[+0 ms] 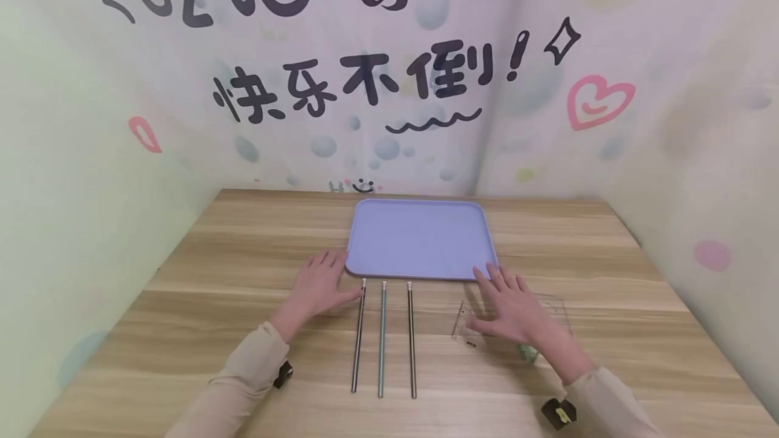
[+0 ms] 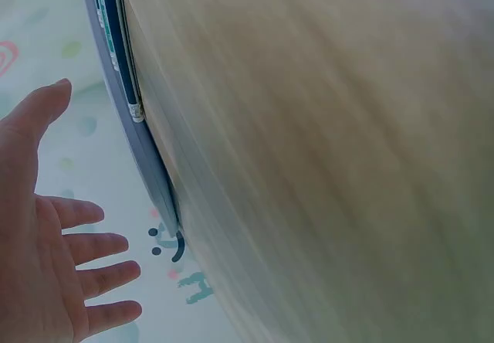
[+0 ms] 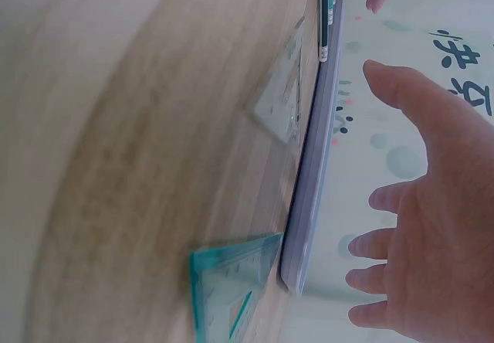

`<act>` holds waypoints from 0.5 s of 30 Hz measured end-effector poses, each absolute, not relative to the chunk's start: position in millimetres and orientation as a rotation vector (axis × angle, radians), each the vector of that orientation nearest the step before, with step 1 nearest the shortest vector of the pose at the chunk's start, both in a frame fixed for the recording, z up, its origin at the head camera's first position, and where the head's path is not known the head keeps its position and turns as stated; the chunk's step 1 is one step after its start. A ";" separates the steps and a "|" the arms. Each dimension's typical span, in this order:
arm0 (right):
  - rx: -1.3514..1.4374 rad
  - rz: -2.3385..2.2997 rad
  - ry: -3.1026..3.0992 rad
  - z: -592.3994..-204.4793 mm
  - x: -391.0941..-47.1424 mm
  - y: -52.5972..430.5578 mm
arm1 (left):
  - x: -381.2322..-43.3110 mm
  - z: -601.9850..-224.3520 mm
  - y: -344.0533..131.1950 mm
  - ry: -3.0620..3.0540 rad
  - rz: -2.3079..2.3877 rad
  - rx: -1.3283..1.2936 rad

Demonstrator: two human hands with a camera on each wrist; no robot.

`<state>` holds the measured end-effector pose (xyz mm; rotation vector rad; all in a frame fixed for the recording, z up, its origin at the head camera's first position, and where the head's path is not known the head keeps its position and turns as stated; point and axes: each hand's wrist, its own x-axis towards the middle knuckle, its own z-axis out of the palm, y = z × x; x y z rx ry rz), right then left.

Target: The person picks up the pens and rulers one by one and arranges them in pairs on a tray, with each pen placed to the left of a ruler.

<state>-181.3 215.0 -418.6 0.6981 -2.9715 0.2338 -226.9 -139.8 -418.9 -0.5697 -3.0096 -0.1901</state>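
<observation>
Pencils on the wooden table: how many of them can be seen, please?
3. In the head view, a slim dark pencil lies left, a slim teal-blue pencil in the middle, and a second slim dark pencil right, all on the near side of the flat lavender tray.

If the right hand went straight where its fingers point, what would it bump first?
Probably the purple tray, by its near right corner, though the right hand might be high enough to pass over.

Lavender tray (image 1: 422, 238), brown-grained tabletop (image 1: 255, 242)
</observation>
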 end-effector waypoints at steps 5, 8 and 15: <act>0.719 0.228 -2.961 -414.8 -180.3 212.2 | -231.6 -416.0 -143.6 -3.021 -0.237 -0.581; 0.727 0.235 -2.961 -413.6 -179.1 210.6 | -235.6 -413.0 -146.0 -3.027 -0.294 -0.597; 0.742 0.260 -2.961 -413.0 -176.2 208.6 | -243.2 -411.6 -151.0 -3.033 -0.517 -0.604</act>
